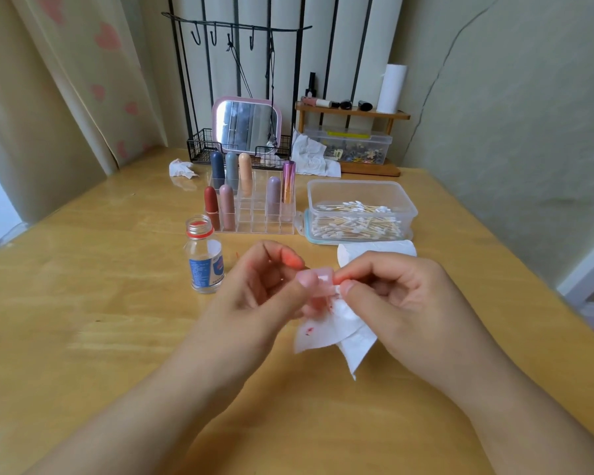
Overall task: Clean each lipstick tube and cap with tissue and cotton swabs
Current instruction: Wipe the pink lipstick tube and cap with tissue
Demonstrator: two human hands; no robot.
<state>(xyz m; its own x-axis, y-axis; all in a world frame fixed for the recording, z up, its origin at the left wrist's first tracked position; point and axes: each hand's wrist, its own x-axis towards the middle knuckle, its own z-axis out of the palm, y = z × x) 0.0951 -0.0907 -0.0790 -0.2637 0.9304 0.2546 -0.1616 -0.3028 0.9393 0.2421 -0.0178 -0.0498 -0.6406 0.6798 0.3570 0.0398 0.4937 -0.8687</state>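
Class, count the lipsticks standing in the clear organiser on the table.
7. Back row: navy, grey-blue, peach. Front left: red, dusty pink. Right: mauve, metallic purple. Another may be hidden behind these.

legible text: none. small glass bottle [204,257] on the counter [83,303]: white and blue label with lines of fine print and a red-and-blue emblem; the letters are too small and blurred to read. clear storage box [348,145] under the wooden shelf [352,113]: yellow strip on its lid, no characters legible. cosmetic tubes on that shelf: no readable marks. lipsticks in the clear rack [254,214]: plain cases, no visible lettering.
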